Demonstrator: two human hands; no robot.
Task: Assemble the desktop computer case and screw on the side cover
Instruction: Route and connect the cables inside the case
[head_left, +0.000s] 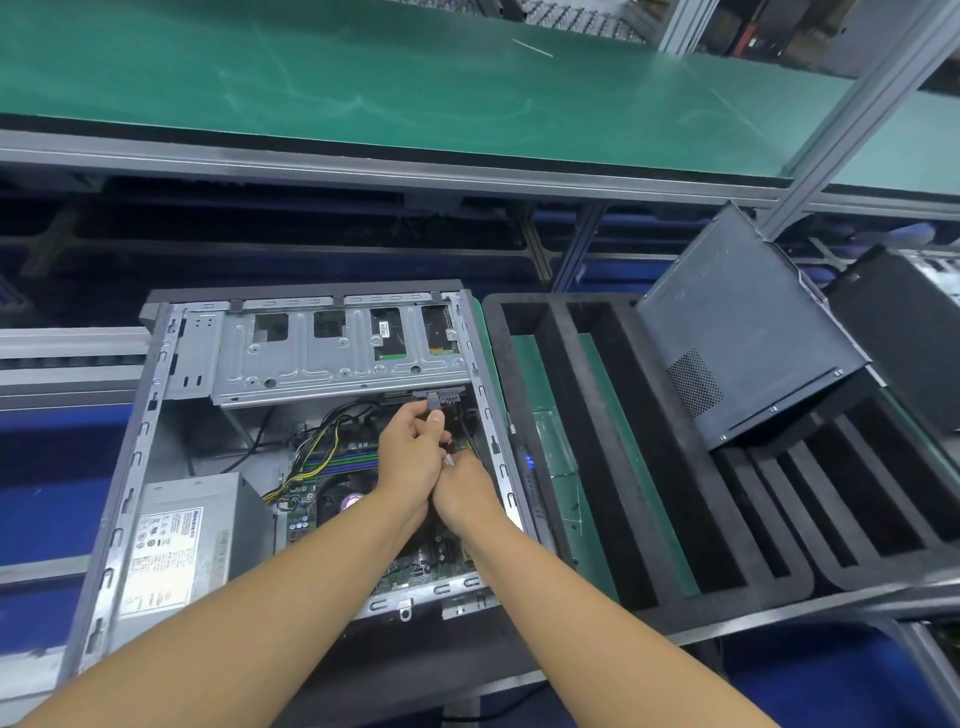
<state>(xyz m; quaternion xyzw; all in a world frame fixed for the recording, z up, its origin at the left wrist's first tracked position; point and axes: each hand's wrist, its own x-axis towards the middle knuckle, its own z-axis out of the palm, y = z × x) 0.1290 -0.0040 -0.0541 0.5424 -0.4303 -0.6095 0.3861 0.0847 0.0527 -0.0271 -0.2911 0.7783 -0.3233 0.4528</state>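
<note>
Our left hand (410, 457) pinches a plug (434, 401) in the case (136, 457). We cannot tell our right hand's (464, 491) grip. The label (166, 551) is too blurred to read.

**Bare hands, bare forearms**

The left hand (410, 457) and the right hand (462, 491) are bare, with knuckles and fingers uncovered. The left forearm (285, 587) and the right forearm (571, 597) are bare as well, smooth and slender from wrist to the picture's lower edge. A short nail shows on the left thumb (435, 420).
</note>
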